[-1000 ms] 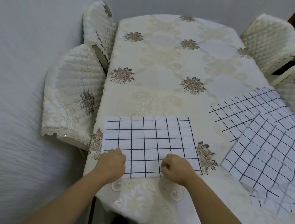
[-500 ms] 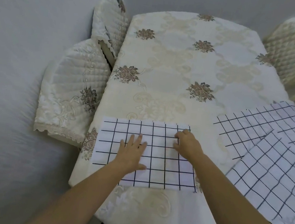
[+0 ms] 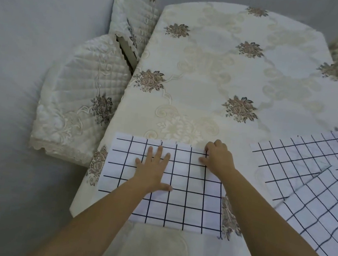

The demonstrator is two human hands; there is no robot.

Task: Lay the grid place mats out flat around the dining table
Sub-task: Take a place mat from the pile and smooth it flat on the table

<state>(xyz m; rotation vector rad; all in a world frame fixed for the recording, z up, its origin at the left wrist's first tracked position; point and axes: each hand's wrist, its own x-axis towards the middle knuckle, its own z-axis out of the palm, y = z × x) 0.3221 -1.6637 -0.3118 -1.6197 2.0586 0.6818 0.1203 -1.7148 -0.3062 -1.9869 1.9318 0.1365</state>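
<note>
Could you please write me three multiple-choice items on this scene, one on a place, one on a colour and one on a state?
1. Where does the left hand rest?
A. on the near mat
B. on a chair cover
C. on the mat pile at the right

2. What colour are the near mat's grid lines?
A. red
B. dark, near black
C. green

3. How do the left hand's fingers lie?
A. curled into a fist
B. pinching a corner
C. spread flat

Answers:
1 A: the palm lies on the mat's grid.
2 B: dark lines cross the white mat.
3 C: the fingers lie straight and apart on the mat.
</note>
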